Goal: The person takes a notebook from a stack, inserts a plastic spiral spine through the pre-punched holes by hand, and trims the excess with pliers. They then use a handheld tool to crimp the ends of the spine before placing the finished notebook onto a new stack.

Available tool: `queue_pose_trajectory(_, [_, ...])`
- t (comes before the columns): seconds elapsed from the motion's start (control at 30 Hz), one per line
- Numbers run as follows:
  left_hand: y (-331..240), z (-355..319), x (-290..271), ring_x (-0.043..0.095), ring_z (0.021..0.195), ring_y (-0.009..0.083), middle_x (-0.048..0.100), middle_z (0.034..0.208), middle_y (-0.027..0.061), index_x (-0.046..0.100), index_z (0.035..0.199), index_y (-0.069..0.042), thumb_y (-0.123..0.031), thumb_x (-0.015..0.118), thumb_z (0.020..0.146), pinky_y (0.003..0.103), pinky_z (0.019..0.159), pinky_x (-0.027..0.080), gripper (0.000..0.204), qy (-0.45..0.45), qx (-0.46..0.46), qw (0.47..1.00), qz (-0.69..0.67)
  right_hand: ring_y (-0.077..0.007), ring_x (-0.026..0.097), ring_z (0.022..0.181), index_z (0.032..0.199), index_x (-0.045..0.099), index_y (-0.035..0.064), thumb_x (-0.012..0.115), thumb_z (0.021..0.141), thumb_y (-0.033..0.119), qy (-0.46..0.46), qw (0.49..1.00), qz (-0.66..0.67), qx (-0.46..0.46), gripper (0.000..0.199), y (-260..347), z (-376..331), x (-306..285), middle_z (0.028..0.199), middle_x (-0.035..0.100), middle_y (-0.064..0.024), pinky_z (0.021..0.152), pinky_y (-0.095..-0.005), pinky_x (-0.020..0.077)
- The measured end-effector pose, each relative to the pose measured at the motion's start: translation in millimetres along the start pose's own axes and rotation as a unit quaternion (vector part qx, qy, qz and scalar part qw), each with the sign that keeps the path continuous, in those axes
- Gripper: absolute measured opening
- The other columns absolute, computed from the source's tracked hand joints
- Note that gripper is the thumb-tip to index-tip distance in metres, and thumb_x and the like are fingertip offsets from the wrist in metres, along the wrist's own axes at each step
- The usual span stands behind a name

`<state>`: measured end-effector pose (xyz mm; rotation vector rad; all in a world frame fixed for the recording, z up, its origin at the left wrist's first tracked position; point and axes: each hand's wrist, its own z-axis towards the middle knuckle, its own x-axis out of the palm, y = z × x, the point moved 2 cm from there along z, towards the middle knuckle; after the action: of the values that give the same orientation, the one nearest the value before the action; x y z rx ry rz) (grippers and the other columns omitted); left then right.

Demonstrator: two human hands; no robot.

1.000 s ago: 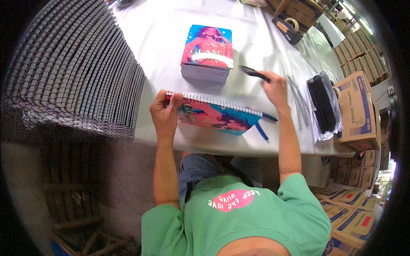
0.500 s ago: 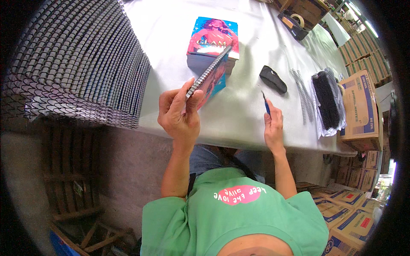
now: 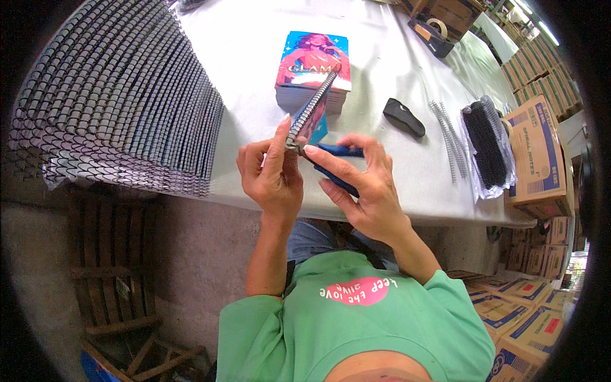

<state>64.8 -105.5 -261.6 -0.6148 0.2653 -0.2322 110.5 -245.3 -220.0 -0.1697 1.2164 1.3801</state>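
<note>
My left hand (image 3: 272, 175) grips a spiral notebook (image 3: 313, 107) by its near end, with the coil-bound spine turned up. Blue-handled pliers (image 3: 342, 180) are in my right hand (image 3: 369, 188), their handles spread apart and their jaws at the near end of the coil, next to my left fingertips. Whether the jaws bite the wire is too small to tell. Just beyond the held notebook stands a stack of notebooks (image 3: 312, 58) with a pink and blue illustrated cover on top.
Tall piles of coil-bound notebooks (image 3: 121, 95) fill the table's left. To the right lie a black pouch (image 3: 404, 117), loose wire coils (image 3: 448, 140), a plastic-wrapped bundle of black coils (image 3: 485, 149) and a cardboard carton (image 3: 538, 156). A tape dispenser (image 3: 431, 35) sits at the far right.
My right hand has come left and up with the pliers, from the table's near right to the notebook's near coil end. The pliers' handles have spread. My left hand keeps its hold.
</note>
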Motion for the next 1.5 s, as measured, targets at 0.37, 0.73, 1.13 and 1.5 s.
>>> queue_pose_trajectory(0.37, [9,5,2,0.048,0.070,0.0105,0.053,0.077,0.0003,0.060,0.115,-0.003,-0.014,0.069,0.079,0.025,0.061,0.043,0.038,-0.068,-0.088,0.987,-0.112,-0.0300,0.045,0.109,0.137,0.036,0.0216,0.056,0.086,0.025,0.092,0.968,0.191,0.136,0.054,-43,-21,15,0.116,0.045,-0.0158,0.097,-0.0409,0.0338])
queue_pose_trajectory(0.73, [-11,36,-19,0.053,0.088,0.0113,0.057,0.097,0.0076,0.053,0.102,-0.002,-0.005,0.050,0.091,0.023,0.083,0.043,0.012,-0.050,-0.148,0.924,-0.350,-0.0322,0.016,0.136,0.143,0.021,0.0148,0.048,0.082,0.061,-0.164,0.967,0.172,0.095,0.081,-124,-36,3,0.147,0.017,-0.0154,0.109,-0.0486,0.0047])
queue_pose_trajectory(1.13, [-103,234,-185,0.052,0.107,0.0215,0.058,0.108,0.0074,0.054,0.114,-0.003,-0.011,0.063,0.084,0.034,0.092,0.040,0.033,-0.162,0.338,0.897,0.232,-0.0165,0.058,0.098,0.122,0.051,0.0025,0.058,0.086,0.010,-0.222,0.816,0.494,-0.202,0.037,23,205,-101,0.112,0.060,-0.0110,0.088,-0.0270,0.0440])
queue_pose_trajectory(1.5, [40,258,-220,0.047,0.112,0.0229,0.051,0.118,0.0174,0.046,0.120,0.003,-0.057,0.053,0.084,0.034,0.098,0.033,0.070,-0.124,-0.011,0.991,-0.049,-0.0187,0.056,0.102,0.125,0.049,0.0031,0.053,0.088,0.018,-0.180,0.925,0.228,-0.245,0.039,130,369,-112,0.117,0.057,-0.0118,0.090,-0.0285,0.0423])
